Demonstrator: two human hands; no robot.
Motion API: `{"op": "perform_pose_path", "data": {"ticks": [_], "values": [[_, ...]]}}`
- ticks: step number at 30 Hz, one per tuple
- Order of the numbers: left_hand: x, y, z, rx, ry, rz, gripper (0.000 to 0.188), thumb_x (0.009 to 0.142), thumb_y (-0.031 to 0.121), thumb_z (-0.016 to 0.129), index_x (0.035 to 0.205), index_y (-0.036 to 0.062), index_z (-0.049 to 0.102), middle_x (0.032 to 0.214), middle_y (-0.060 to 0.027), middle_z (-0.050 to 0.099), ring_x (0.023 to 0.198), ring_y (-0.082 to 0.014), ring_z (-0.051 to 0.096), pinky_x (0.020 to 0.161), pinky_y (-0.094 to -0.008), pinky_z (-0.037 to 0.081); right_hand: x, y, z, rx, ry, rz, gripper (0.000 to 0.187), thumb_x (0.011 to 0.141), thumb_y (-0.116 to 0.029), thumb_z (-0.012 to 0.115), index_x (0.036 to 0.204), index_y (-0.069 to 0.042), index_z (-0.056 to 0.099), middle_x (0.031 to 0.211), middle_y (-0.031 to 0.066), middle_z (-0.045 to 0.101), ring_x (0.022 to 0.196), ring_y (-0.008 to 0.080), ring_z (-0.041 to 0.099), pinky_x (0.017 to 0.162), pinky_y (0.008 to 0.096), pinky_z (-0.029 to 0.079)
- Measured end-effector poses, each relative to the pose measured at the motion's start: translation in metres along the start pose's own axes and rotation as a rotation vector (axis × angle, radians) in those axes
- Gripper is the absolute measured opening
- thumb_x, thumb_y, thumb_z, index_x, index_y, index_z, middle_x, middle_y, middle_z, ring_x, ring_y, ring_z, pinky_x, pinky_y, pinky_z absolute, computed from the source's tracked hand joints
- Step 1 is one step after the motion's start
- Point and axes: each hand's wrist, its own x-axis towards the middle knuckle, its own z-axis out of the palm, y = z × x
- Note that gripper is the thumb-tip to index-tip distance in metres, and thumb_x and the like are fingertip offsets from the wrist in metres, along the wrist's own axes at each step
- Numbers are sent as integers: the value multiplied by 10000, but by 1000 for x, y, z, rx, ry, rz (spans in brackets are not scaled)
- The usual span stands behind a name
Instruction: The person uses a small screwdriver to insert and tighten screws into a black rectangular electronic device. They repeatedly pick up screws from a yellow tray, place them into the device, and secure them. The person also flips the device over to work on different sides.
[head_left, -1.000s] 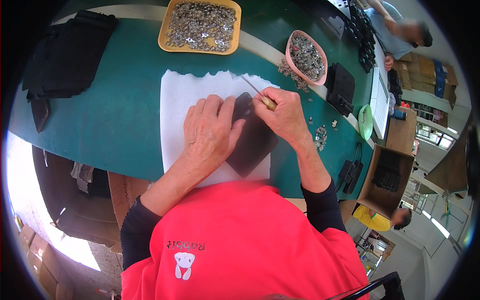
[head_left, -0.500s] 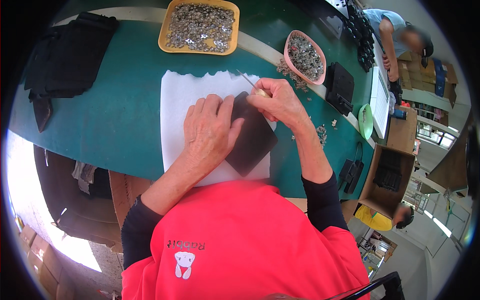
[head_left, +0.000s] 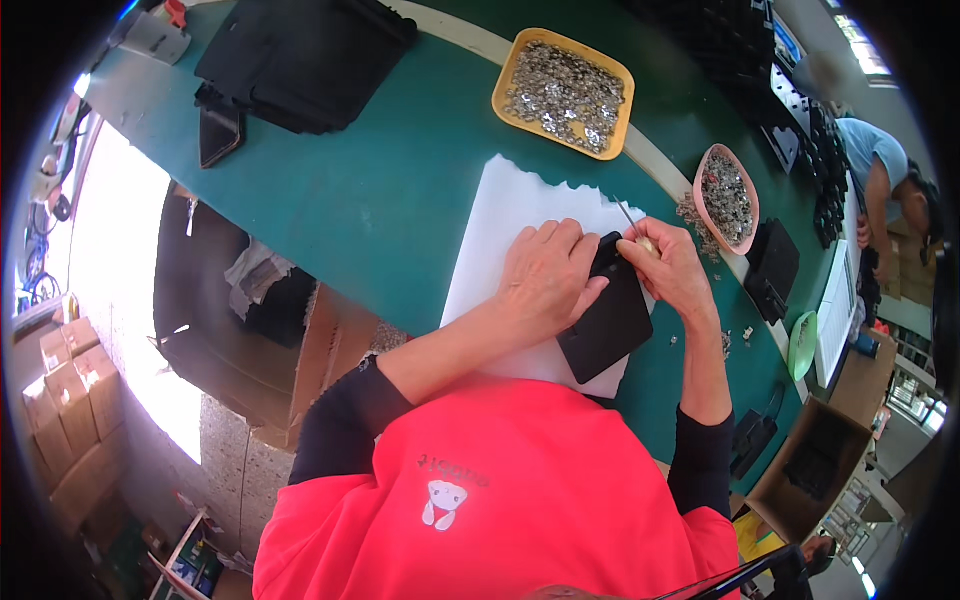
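In the head view, the black case (head_left: 606, 328) is apparently steadied on the white sheet (head_left: 482, 240) by the flattened left hand (head_left: 545, 277). A pointed tool (head_left: 649, 245) is gripped by the right hand (head_left: 677, 272) near the case's top; next, firm steadying seems required.

Head-worn fisheye view down onto table (head_left: 340, 220)

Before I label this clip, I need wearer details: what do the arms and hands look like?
The left hand and right hand are bare, with no gloves or rings visible. A close-fitting black left sleeve and a matching right sleeve end partway along the forearms. Over these lie the loose, shorter sleeves of a red top.
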Motion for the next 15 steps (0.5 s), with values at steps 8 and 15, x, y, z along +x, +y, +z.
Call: {"op": "perform_pose_path", "data": {"ticks": [8,15], "values": [[0,2,0,18,-6,1,420,764,224,741,1109,39,590,933,-107,551,849,-311,549,716,-426,426,-4,5,6,68,83,50,198,880,-204,683,816,-26,624,550,-13,505,419,48,445,373,221,316],[4,3,-1,65,4,27,388,749,218,749,1064,55,594,901,-95,549,842,-289,549,691,-412,407,2,18,7,-79,128,-127,208,899,-201,677,825,-13,631,514,-13,502,385,46,441,352,230,303]]}}
